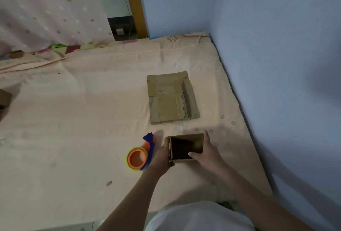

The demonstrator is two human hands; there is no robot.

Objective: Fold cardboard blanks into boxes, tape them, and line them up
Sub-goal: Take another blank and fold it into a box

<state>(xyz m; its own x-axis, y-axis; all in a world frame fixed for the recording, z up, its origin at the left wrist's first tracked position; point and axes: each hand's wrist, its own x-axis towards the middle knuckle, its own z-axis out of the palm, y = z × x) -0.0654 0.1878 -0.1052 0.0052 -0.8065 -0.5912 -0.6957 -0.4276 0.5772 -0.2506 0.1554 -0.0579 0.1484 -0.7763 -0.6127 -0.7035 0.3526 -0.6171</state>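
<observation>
cardboard, half formed into an open box (186, 147), is held upright on the bed (83, 101) between both hands: the left hand (162, 155) is wrapped round its left wall, the right hand (206, 151) round its right wall with the thumb inside. a tape dispenser (141, 154) lies just beside the left hand, flat blanks (171, 97) beyond. if the grip is eased, the walls could likely spring flat.

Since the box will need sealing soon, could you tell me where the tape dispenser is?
The orange and blue tape dispenser lies on the peach bedsheet, just left of the left hand gripping the open cardboard box.
</observation>
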